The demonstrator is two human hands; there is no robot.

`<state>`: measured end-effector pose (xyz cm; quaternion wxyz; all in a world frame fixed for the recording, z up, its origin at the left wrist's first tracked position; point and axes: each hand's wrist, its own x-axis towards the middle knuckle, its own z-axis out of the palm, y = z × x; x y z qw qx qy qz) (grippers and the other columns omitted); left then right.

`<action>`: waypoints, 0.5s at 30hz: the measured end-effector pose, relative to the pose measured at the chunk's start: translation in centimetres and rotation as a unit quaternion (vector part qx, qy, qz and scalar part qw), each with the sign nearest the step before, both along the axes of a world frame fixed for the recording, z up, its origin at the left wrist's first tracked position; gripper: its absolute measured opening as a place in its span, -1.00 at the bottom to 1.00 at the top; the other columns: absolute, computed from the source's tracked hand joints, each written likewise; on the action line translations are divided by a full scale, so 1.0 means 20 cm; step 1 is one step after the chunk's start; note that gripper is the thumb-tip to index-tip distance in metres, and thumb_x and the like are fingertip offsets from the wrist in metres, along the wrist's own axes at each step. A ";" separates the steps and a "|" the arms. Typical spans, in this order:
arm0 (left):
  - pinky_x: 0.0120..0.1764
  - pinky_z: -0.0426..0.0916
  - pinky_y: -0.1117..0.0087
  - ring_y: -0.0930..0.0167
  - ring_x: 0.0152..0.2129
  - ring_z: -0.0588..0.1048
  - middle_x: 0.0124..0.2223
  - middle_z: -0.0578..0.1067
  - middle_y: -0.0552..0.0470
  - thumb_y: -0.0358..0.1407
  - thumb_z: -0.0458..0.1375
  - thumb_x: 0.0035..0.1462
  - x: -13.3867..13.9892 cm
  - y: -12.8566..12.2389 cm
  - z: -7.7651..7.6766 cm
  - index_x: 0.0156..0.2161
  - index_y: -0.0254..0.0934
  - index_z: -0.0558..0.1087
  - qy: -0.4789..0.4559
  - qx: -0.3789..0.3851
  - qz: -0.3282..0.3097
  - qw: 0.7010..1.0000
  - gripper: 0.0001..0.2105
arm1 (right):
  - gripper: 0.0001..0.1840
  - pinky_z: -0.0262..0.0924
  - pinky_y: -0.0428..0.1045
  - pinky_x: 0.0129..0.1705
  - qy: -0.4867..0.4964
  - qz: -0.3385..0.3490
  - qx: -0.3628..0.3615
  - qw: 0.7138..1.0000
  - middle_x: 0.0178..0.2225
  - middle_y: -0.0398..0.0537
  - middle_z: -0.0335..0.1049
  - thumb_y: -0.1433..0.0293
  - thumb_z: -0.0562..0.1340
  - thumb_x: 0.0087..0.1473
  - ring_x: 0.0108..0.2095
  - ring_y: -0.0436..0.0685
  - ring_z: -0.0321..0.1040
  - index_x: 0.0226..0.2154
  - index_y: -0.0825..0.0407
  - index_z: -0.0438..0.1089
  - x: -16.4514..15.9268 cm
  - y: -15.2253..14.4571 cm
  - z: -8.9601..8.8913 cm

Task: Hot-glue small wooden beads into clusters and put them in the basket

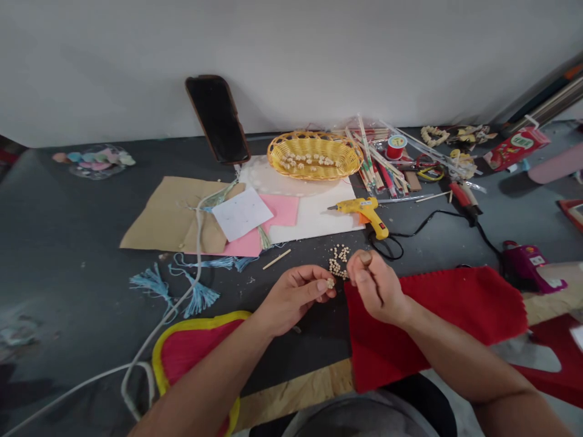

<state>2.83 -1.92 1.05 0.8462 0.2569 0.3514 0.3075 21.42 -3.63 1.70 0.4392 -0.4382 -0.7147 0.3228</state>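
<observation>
My left hand (300, 294) is closed in a pinch on a small beaded flower (330, 283), a tight cluster of pale beads. A short distance to its right, my right hand (380, 286) is closed too, thumb against fingers. Whatever it may hold is too small or hidden to name. Loose pale beads (337, 261) are scattered on the dark table just beyond and between both hands. Red felt (460, 303) lies under the right wrist. Farther back, a yellow woven basket (314, 173) contains several similar bead clusters.
A yellow glue gun (364, 209) with a black cord lies beyond my right hand. Blue tassels (200, 294), brown paper (168, 212) and a white cable (199, 243) are at left. A phone (217, 118) leans on the wall. Wrapped sticks (371, 158) and a red thread spool (396, 147) lie back right.
</observation>
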 end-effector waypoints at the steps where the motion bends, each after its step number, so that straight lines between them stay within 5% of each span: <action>1: -0.47 0.22 0.57 0.56 -0.57 0.41 -0.52 0.52 0.04 -0.23 0.41 -0.16 0.00 0.00 0.00 -0.43 -0.37 0.53 -0.002 0.000 0.001 1.000 -0.76 | -0.79 0.11 -0.07 -0.46 0.018 -0.010 -0.020 1.000 -0.53 -0.19 0.13 0.45 -0.04 0.24 -0.54 -0.02 0.12 -0.44 -0.01 0.10 0.01 0.00 0.00; 8: -0.46 0.22 0.55 0.55 -0.59 0.39 -0.53 0.50 0.04 -0.19 0.40 -0.17 0.00 0.01 -0.01 -0.44 -0.38 0.48 -0.022 0.000 0.024 0.999 -0.71 | -0.69 0.04 -0.11 -0.55 0.113 -0.016 -0.006 0.993 -0.64 -0.25 0.09 0.45 -0.01 0.25 -0.62 -0.06 0.08 -0.54 -0.01 0.07 0.04 -0.01 0.01; 12: -0.46 0.23 0.54 0.56 -0.59 0.37 -0.52 0.49 0.06 -0.21 0.39 -0.14 0.00 0.01 0.00 -0.45 -0.37 0.45 -0.037 0.013 0.038 0.998 -0.73 | -0.84 0.24 -0.11 -0.44 0.042 0.123 0.045 0.990 -0.55 -0.13 0.36 0.52 0.16 0.12 -0.50 -0.02 0.34 -0.48 0.03 0.28 0.02 0.00 0.05; 15: -0.48 0.22 0.54 0.55 -0.59 0.37 -0.51 0.48 0.07 -0.22 0.39 -0.14 -0.01 0.01 0.00 -0.46 -0.36 0.44 -0.041 0.016 0.046 0.998 -0.73 | -0.89 0.33 -0.06 -0.32 0.012 0.214 0.070 0.974 -0.42 -0.01 0.46 0.37 0.30 0.04 -0.38 0.04 0.42 -0.37 0.06 0.37 0.01 0.01 0.05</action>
